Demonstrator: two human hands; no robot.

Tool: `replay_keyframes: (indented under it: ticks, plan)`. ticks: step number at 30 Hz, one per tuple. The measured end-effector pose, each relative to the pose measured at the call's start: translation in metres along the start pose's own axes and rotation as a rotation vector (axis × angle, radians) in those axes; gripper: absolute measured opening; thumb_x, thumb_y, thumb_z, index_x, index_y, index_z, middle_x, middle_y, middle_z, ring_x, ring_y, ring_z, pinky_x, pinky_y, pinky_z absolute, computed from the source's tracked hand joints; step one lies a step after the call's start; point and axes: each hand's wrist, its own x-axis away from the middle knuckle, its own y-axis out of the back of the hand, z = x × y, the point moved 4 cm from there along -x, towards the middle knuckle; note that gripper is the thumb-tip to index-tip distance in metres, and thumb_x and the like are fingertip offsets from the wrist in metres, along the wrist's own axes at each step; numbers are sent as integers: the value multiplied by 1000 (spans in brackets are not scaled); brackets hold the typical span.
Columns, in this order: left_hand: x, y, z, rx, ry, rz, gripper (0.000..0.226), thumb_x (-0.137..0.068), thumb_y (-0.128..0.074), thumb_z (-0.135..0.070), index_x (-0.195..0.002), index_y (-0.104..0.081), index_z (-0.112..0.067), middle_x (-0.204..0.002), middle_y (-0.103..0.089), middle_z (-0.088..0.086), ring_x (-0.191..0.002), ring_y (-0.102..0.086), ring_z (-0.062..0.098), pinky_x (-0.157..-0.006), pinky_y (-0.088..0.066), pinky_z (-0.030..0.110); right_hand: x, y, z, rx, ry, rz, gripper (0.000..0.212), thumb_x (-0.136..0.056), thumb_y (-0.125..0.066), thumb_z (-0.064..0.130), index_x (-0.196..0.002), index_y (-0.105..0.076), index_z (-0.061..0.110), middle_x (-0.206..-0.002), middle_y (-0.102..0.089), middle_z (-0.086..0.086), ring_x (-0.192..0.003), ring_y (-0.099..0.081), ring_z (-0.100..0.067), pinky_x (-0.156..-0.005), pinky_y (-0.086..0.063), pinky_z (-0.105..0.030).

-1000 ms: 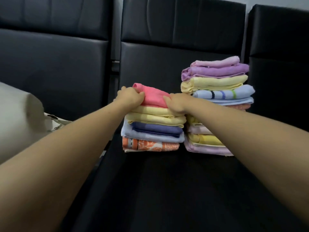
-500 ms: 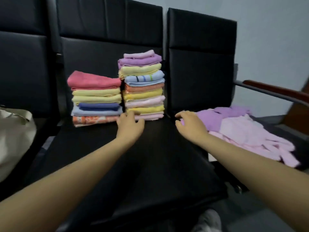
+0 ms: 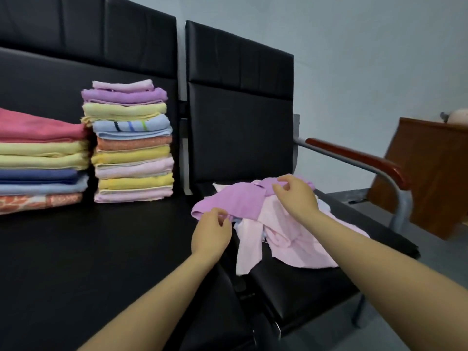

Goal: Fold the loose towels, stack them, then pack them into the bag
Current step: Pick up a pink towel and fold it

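Purple cloth, a crumpled loose towel (image 3: 236, 198), lies on top of a heap of unfolded pale pink towels (image 3: 286, 234) on the right-hand black padded seat (image 3: 304, 282). The person's left hand (image 3: 211, 231) pinches the purple towel's near edge with curled fingers, and the right hand (image 3: 295, 195) pinches its far edge, so both hands grip the same piece.

Folding looks well advanced: a tall stack of folded pastel towels (image 3: 131, 145) stands on the middle black seat (image 3: 101, 249), with a shorter, wider stack of folded towels topped in pink (image 3: 40, 160) touching or just beside it on the left. What seems left is the pink and purple heap, then the packing; no bag is in view, so packing appears not yet begun.

Black cushioned chair backs (image 3: 240, 97) stand behind the seats against a plain grey wall (image 3: 367, 59). A metal armrest with a reddish wooden top (image 3: 354, 158) closes the row at the right, with a brown wooden cabinet (image 3: 430, 178) beyond it.
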Motion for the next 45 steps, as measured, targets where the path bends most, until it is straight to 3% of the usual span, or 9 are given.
replay_keyframes:
  ticks: [6,12,19,22,30,34,38,42,45]
  plan:
    - [-30,5,9,72,1,-134,31,-90,-51,-16,-120,-57,-18,-112,-58,0,-86,-55,15,-69,-36,26,-32,-66,4,292,-59,242,45,-97,-43,49,-136,-50,26,-137,-54,-3,-123,-51,-28,-94,-39,-34]
    - [-28,13,10,238,0,-160,29,-93,-49,-13,-122,-55,-16,-115,-55,7,-85,-58,18,-70,-44,27,-49,-41,21,-215,-122,74,19,-94,-48,24,-75,-50,25,-82,-56,5,-85,-56,-21,-74,-45,-32]
    - [-10,71,-3,521,164,-144,13,-97,-46,-27,-105,-55,-21,-99,-58,3,-85,-56,19,-92,-51,46,-44,41,127,-802,-111,-12,26,-95,-51,20,-69,-48,20,-74,-48,2,-74,-46,-19,-68,-41,-31]
    - [0,118,-42,677,119,-130,16,-101,-40,-30,-91,-51,-24,-87,-52,-2,-76,-51,13,-75,-48,36,-28,82,190,-929,-48,-49,21,-92,-59,19,-71,-60,17,-75,-62,2,-74,-59,-18,-70,-52,-31]
    - [55,260,-133,969,-82,-8,40,-91,-39,-67,-95,-56,-31,-100,-63,-5,-91,-60,14,-89,-50,37,42,114,336,-841,137,-11,15,-84,-73,20,-76,-70,8,-73,-65,1,-69,-60,-13,-66,-52,-24]
    - [84,311,-118,796,-65,-57,59,-79,-59,-64,-111,-66,-14,-103,-71,7,-102,-67,23,-93,-51,37,83,73,358,-746,158,36,32,-79,-72,18,-55,-52,13,-59,-55,1,-63,-55,-15,-65,-49,-30]
    - [106,341,-62,668,18,-191,20,-96,-55,-40,-96,-60,-21,-93,-62,-5,-83,-62,13,-78,-50,15,127,29,343,-447,262,-23,27,-79,-60,11,-54,-50,6,-57,-50,-10,-59,-43,-28,-53,-32,-29]
    - [117,357,16,404,96,-139,19,-82,-65,-45,-80,-69,-26,-92,-71,-3,-96,-63,19,-100,-47,41,169,-32,309,-353,219,99,38,-77,-60,10,-46,-38,16,-46,-35,2,-51,-32,-16,-49,-26,-32]
    - [115,361,71,119,138,-103,30,-73,-59,-46,-72,-59,-17,-79,-63,-1,-81,-57,19,-82,-50,38,193,-82,282,-505,47,295,36,-81,-65,11,-50,-47,17,-46,-40,4,-53,-38,-15,-53,-32,-28]
